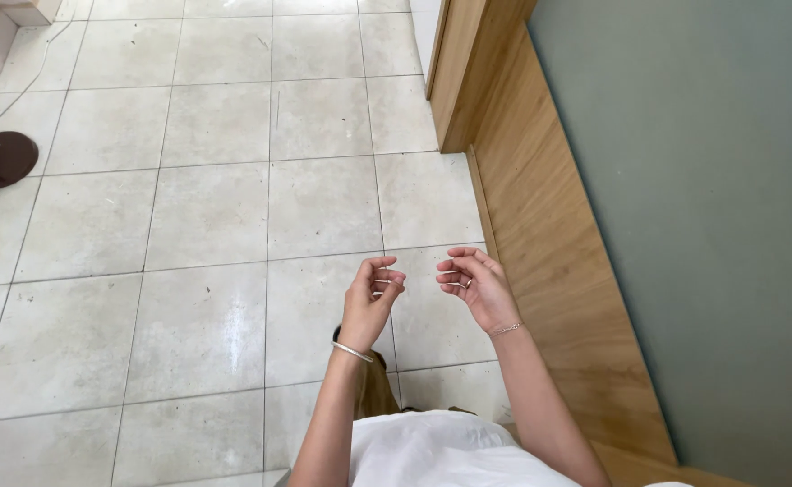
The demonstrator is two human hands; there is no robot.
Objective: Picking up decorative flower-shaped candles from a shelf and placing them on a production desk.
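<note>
Left hand (pixel 369 302): raised, fingers loosely curled, grasping nothing, bangle on wrist.
Right hand (pixel 475 287): raised beside it, fingers curled, released.
Nearest: wooden panel (pixel 549 261), tiled floor (pixel 207 216).
Progress: nothing handled; hands apart.

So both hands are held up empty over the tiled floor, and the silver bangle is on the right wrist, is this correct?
Not quite. In the head view the silver bangle is on the wrist of the left hand, not the right. The right hand has only a thin chain bracelet at its wrist. The rest stands: both hands are held up empty, fingers curled, over the tiled floor.
</note>
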